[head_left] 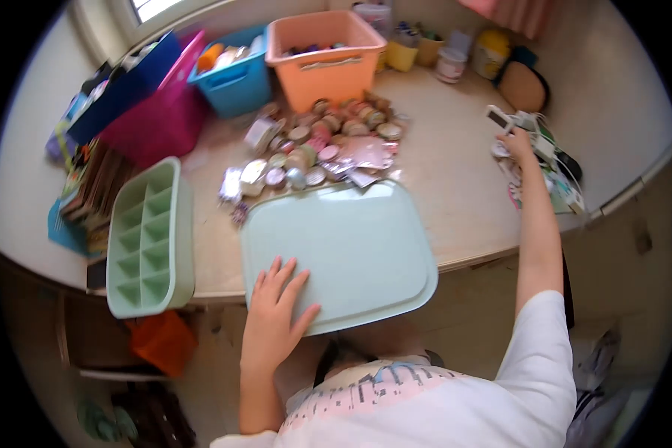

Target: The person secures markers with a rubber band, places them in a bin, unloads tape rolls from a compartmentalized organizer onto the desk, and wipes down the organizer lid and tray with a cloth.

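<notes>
My left hand [278, 313] lies flat with fingers spread on the near left part of a pale green plastic lid [343, 250], which overhangs the table's front edge. My right arm stretches to the far right of the table. There, my right hand [517, 143] is closed at the lower end of a small white device with a dark screen [498, 116]. White cables [536, 123] and a white plug-like block [545, 148] lie close beside it. The fingertips are small and partly hidden at this distance.
Beyond the lid is a pile of small round jars and packets [325, 142]. A green divided box [175, 246] stands left. Orange [328, 75], blue [239, 88] and magenta [157, 123] bins line the back. A round brown-and-black object [521, 86] sits at the back right.
</notes>
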